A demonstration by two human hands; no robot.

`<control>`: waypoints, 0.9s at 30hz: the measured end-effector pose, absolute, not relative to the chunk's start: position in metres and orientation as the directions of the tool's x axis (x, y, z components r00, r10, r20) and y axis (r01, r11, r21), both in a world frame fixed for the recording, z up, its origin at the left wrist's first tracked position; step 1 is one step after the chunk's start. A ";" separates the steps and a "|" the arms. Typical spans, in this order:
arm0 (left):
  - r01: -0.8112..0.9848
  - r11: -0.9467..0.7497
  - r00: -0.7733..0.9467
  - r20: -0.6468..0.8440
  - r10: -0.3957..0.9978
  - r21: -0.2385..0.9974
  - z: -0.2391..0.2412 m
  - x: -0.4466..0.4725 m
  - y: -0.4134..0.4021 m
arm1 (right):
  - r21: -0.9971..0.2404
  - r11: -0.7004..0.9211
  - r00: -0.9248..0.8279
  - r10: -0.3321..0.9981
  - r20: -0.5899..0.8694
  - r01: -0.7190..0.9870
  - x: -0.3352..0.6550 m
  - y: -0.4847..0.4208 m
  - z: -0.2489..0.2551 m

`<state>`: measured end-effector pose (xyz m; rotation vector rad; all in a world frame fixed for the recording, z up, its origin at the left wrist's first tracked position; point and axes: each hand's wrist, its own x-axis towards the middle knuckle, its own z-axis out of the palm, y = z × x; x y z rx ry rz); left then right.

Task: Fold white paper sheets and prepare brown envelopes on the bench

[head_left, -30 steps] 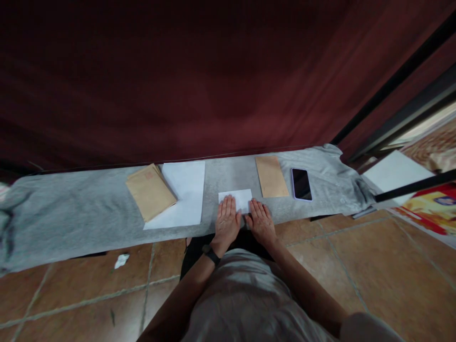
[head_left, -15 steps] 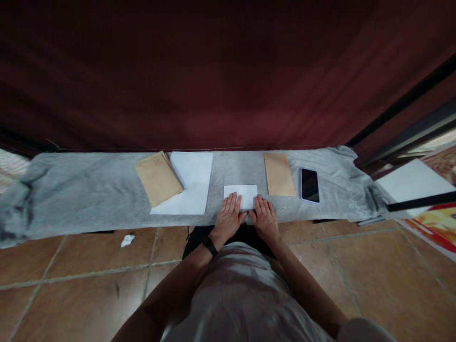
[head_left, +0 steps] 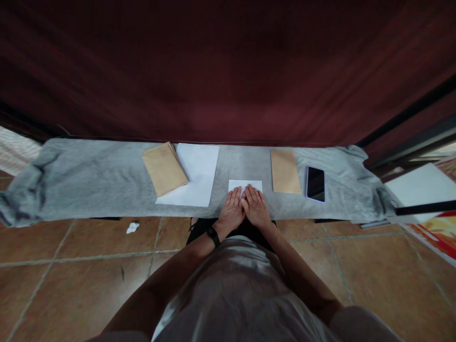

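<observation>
A black wristband (head_left: 213, 236) sits on the left wrist. Just beyond it, the left hand (head_left: 232, 210) and right hand (head_left: 255, 208) lie side by side, touching, palms down. Each grip is flat, fingers stretched forward, pinching nothing and pressing on the folded white paper (head_left: 237, 183). The paper lies on the grey cloth (head_left: 89, 175) that covers the bench.

At 2 o'clock from the paper lies a brown envelope (head_left: 285, 171), and a phone (head_left: 315, 184) lies at 3 o'clock. At 10 o'clock a white sheet (head_left: 201, 178) is overlapped by what looks like a stack of brown envelopes (head_left: 164, 168). A dark red curtain (head_left: 228, 71) hangs at 12 o'clock.
</observation>
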<state>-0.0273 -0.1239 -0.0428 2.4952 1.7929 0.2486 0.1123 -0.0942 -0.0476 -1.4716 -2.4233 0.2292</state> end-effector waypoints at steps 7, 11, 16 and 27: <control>0.934 -0.323 0.310 0.100 0.945 0.155 -0.042 -0.030 -0.123 | -0.231 0.422 -0.373 0.899 0.228 0.877 0.126 -0.096 -0.053; 0.945 -0.280 0.264 0.111 0.958 0.171 -0.042 -0.032 -0.123 | -0.220 0.383 -0.327 0.911 0.253 0.897 0.134 -0.096 -0.055; 0.970 -0.149 0.120 0.154 0.981 0.192 -0.044 -0.042 -0.121 | -0.218 0.376 -0.315 0.910 0.271 0.901 0.137 -0.097 -0.055; 0.925 -0.286 0.263 0.120 0.957 0.252 -0.036 0.001 -0.084 | -0.207 0.394 -0.340 0.906 0.254 0.896 0.137 -0.097 -0.053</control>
